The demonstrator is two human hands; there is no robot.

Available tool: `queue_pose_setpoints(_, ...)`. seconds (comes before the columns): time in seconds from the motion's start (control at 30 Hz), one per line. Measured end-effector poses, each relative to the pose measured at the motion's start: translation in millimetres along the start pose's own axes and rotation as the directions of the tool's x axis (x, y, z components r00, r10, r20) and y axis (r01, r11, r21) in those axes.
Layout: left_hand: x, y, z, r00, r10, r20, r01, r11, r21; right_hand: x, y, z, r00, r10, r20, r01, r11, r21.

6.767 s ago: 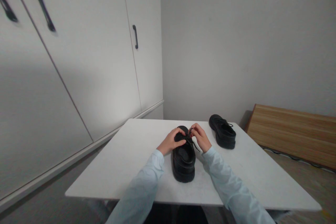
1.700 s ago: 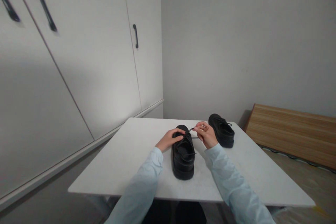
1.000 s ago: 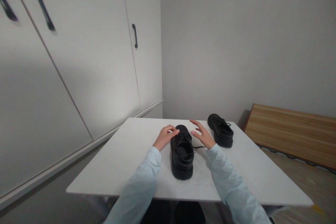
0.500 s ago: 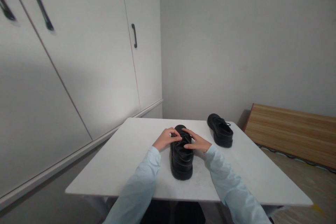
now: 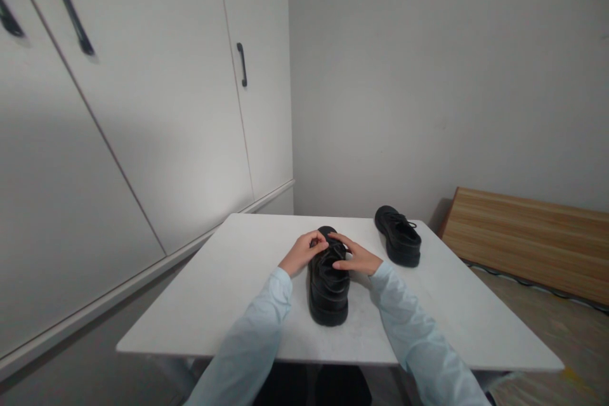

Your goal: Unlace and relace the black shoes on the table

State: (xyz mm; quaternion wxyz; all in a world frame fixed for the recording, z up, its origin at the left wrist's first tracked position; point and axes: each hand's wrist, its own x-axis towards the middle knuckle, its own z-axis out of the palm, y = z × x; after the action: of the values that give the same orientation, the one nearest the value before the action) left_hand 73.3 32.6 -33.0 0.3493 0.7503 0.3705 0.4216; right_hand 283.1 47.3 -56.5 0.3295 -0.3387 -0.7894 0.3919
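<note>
Right hand point(image 5: 358, 258) shifted inward since a second ago, thumb and fingers spread apart, left hand point(image 5: 299, 255) nearly pinched, its hold unclear, black shoe point(image 5: 329, 295) beneath both, second shoe point(image 5: 403, 248) beyond right hand.

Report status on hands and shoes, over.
Left hand curled at near shoe, grip unclear. Right hand open over it. Far shoe apart, out of the way.

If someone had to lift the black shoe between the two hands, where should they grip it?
Probably by the heel of the shoe, from the near side. It stands sole down, heel toward the person, opening upward, and the left hand and right hand are farther forward.
</note>
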Motion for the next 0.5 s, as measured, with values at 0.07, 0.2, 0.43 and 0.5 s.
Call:
queue_pose_setpoints(0.07,0.5,-0.4,1.0,1.000,0.000,-0.021,0.000,1.000,0.010,0.1,0.0,0.2,1.000,0.002,-0.001,-0.002,1.000,-0.001)
queue_pose_setpoints(0.2,1.6,-3.6,4.4,0.997,-0.011,-0.077,0.014,0.999,0.040,0.5,0.4,1.2,1.000,0.003,-0.027,-0.003,1.000,-0.010)
queue_pose_setpoints(0.43,2.9,-6.4,9.5,0.992,-0.031,-0.124,0.036,0.999,0.038,0.2,0.6,2.0,0.998,0.000,-0.070,-0.004,0.999,-0.051)
queue_pose_setpoints(0.5,3.3,-6.8,9.9,0.993,-0.032,-0.117,0.034,0.999,0.014,0.2,1.3,2.1,0.996,-0.007,-0.083,0.002,0.998,-0.064)
